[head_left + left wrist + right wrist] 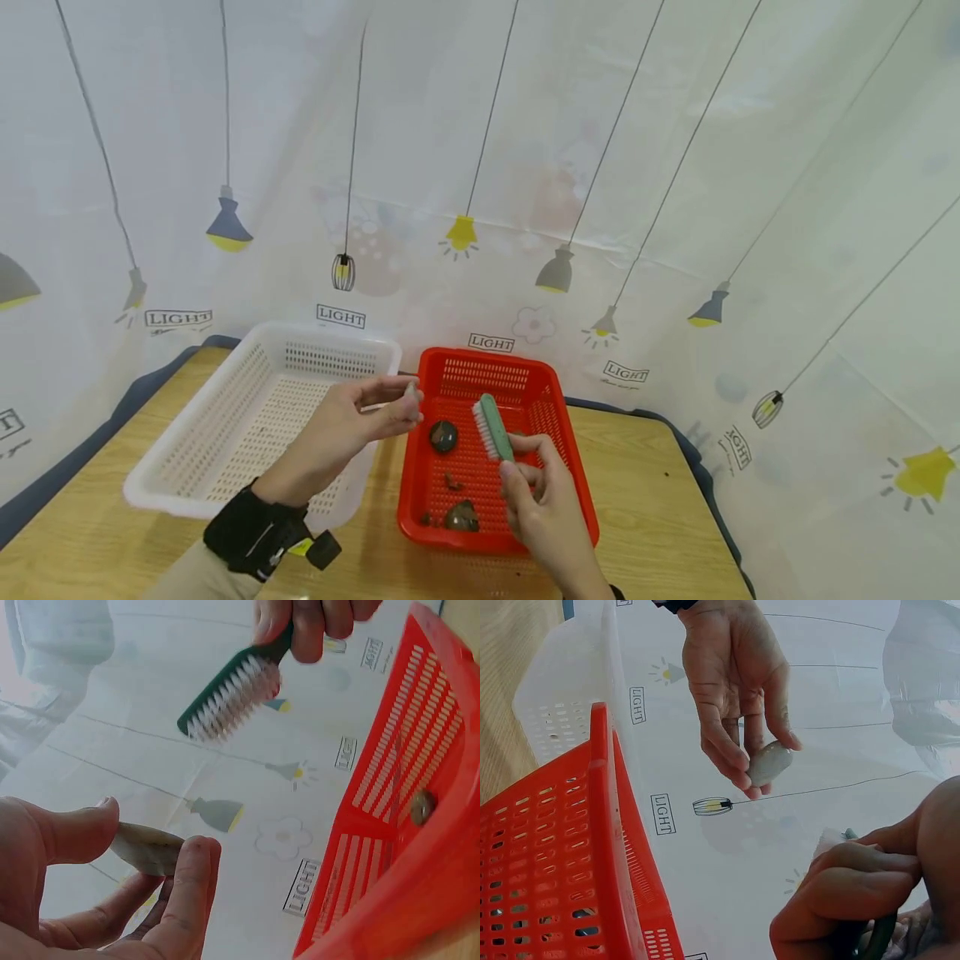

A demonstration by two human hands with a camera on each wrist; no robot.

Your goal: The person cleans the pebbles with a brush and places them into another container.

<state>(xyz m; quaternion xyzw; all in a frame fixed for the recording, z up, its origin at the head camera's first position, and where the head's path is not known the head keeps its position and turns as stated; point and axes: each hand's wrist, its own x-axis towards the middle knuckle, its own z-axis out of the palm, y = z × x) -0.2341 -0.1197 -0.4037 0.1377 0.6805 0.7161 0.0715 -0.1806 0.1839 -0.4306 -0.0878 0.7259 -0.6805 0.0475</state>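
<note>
My left hand [358,417] pinches a smooth greyish stone [770,763] between thumb and fingertips, held up in the air between the two baskets. In the left wrist view the stone [150,849] shows a pale, slightly streaked face. My right hand [543,500] grips a green brush [495,423] by its handle, over the red basket [411,500]. The brush's white bristles [234,697] face toward the left hand, apart from the stone. Inside the red basket lie a dark round stone [443,436] and a brownish stone [462,517], with small dark bits [453,481] between them.
A white perforated basket [150,492] stands to the left of the red one on the wooden table [645,508]. Behind the table hangs a pale sheet [420,125] printed with lamps. A black strap [258,529] with a small camera is on the left wrist.
</note>
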